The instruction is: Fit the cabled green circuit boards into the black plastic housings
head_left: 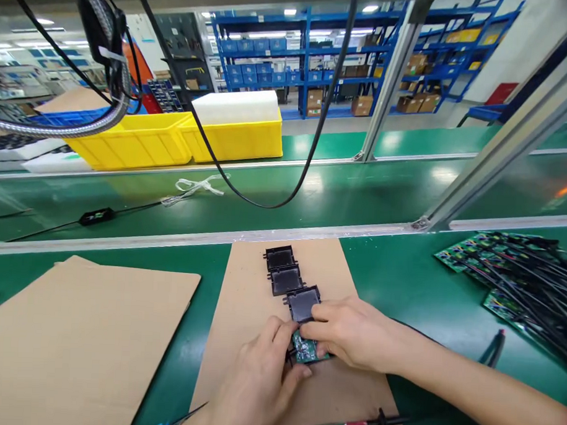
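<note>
A: Identify the rear furniture.
B: Blue shelving [306,64] carries blue bins [242,73] and cardboard boxes [361,105].
A: Specify floor and wall.
B: Floor [449,120]: grey. Wall [540,48]: white, at right.
A: Specify lighting and seating.
B: Ceiling lights [370,8] are lit. One chair [485,113], blue seat, red back, stands near the wall, beyond the green workbench [349,199] and its metal uprights [396,74].

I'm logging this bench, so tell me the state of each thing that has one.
Circuit board: held, partly covered
Left hand: fingers bent, at the board's left side
Right hand: fingers bent, at its right side
Three black housings: open side up, in a row
Piled circuit boards: loosely overlapping
Right-hand yellow bin: loaded above its rim
Hanging black cable: slack, looped
</note>
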Tool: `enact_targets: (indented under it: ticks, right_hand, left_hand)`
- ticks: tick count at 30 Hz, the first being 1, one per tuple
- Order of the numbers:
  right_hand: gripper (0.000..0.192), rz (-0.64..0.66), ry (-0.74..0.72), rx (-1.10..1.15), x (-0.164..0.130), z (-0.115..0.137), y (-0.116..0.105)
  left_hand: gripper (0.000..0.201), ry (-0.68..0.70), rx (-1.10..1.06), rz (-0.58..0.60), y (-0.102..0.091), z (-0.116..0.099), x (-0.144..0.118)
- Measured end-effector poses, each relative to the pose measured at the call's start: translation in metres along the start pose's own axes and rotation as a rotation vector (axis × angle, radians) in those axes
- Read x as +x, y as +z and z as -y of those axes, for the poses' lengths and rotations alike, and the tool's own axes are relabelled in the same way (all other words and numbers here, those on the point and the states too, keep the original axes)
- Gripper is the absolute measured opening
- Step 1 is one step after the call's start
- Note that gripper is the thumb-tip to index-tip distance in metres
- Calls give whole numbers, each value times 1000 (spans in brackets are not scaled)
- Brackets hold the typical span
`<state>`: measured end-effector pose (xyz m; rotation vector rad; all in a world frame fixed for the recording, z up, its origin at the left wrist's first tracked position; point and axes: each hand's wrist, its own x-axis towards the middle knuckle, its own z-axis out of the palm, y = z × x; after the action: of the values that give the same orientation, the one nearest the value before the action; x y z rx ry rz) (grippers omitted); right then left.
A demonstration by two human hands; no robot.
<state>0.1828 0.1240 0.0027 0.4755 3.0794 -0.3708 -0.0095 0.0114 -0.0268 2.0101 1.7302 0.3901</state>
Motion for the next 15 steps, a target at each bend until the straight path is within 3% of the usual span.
enact_targets:
  ticks: [3,7,11,15]
  right_hand:
    - [7,-12,-68,-11,4,-6,1]
    - [9,-1,-104,-13,9,-7,2]
    - [6,21,-101,-45,11,4,9]
    - [5,27,-43,-30,6,18,16]
  left_hand:
    - [45,59,45,-32,3,6,0]
    - [48,76,-4,26,-7,11,4]
    - [50,76,-20,100,-15,15,3]
    - [52,95,54,107,-10,15,-4]
